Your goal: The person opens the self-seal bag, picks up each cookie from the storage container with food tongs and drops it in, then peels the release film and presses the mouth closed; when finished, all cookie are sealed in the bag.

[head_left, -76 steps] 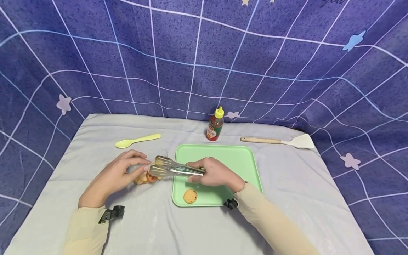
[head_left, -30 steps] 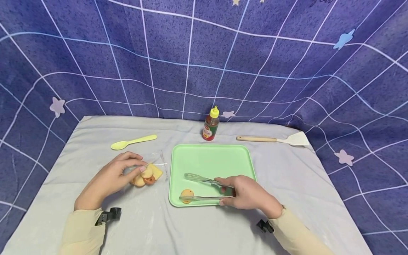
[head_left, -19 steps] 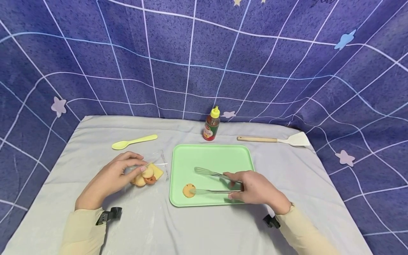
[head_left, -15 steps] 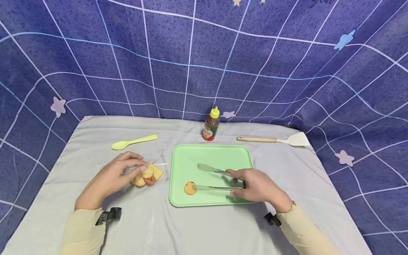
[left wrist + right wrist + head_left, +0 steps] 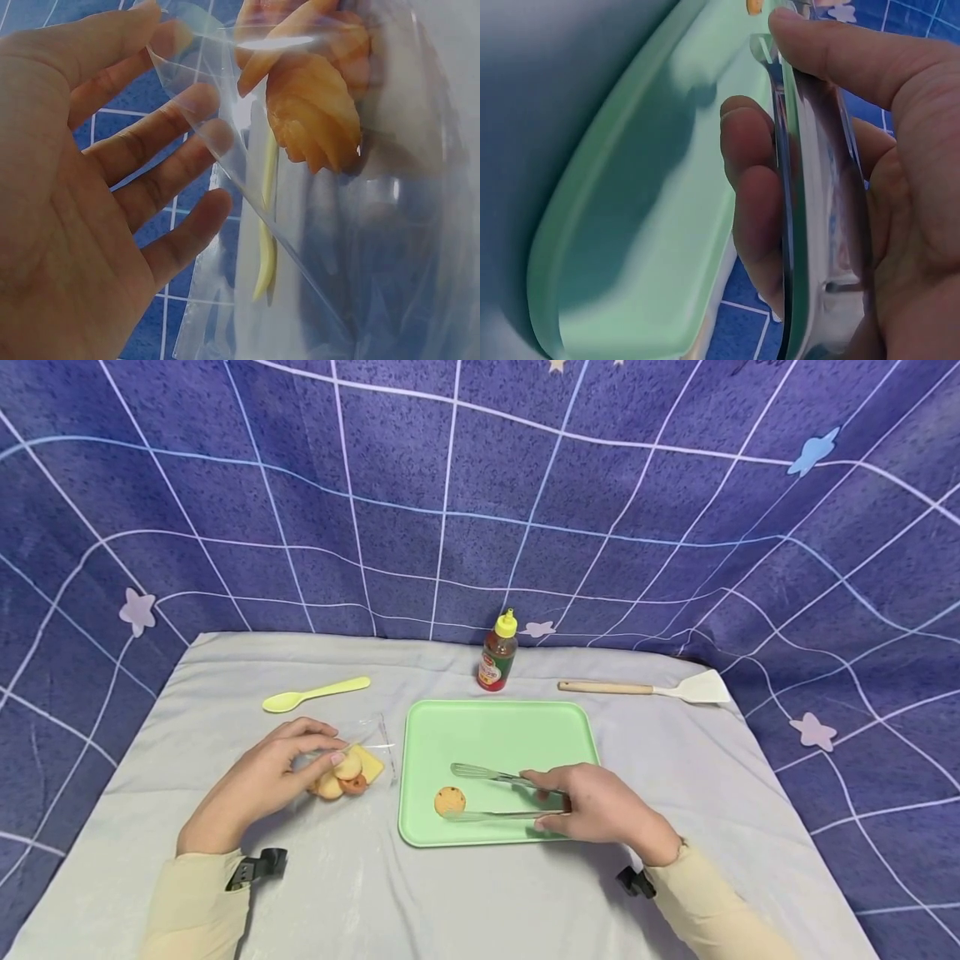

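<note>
My left hand [image 5: 288,768] pinches the edge of a clear plastic bag [image 5: 315,247] between thumb and forefinger, its other fingers loosely spread. Inside the bag are a yellow slice [image 5: 370,766], pale round pieces [image 5: 347,767] and an orange-brown ring [image 5: 354,784]. Over the green tray [image 5: 498,718], my right hand [image 5: 600,802] grips metal tongs [image 5: 487,772], their arms spread apart. A round cookie [image 5: 450,802] with dark specks lies at the tray's left, near front. The lower tong tip overlaps the cookie's near edge; I cannot tell whether they touch.
A red sauce bottle [image 5: 497,658] with a yellow cap stands behind the tray. To the back left lies a yellow spoon [image 5: 315,694], and to the back right a white spatula [image 5: 645,690] with a wooden handle. A patterned blue cloth [image 5: 480,493] rises behind the table.
The tongs have gone from the bag down to the tray and spread apart. The cookie has shifted slightly away from the tray's front edge. My left hand stays at the bag.
</note>
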The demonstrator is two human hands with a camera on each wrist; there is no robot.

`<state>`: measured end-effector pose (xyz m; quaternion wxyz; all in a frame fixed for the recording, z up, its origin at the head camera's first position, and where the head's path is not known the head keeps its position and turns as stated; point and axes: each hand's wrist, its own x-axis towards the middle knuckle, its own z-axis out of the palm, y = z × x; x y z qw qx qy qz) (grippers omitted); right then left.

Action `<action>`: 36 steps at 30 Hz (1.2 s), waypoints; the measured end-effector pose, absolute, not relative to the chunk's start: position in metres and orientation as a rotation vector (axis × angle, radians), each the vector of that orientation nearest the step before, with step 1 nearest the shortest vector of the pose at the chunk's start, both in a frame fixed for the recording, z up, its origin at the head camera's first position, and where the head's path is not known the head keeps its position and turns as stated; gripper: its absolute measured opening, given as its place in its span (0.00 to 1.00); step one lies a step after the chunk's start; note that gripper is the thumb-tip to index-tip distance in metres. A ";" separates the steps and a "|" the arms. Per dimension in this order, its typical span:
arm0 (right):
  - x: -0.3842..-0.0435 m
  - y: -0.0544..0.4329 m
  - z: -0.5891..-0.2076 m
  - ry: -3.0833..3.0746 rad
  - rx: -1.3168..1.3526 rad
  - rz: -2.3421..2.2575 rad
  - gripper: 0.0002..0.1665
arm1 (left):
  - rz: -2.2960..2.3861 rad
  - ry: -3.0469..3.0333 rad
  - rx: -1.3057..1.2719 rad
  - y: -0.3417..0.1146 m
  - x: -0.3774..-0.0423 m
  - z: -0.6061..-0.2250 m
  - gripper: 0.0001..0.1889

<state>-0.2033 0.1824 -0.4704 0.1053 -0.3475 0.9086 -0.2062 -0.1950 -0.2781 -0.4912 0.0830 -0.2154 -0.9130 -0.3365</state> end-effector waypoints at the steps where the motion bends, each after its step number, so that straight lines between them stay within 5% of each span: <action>1: -0.203 0.182 -0.471 2.682 -1.030 -0.600 0.38 | -1.003 -2.726 -0.644 -0.278 -0.195 -0.491 0.08; 26: -0.218 0.179 -0.479 2.703 -1.049 -0.710 0.31 | -1.007 -2.719 -0.639 -0.278 -0.194 -0.491 0.08; 36: -0.237 0.140 -0.476 2.730 -1.082 -0.739 0.30 | -0.988 -2.717 -0.652 -0.279 -0.195 -0.492 0.08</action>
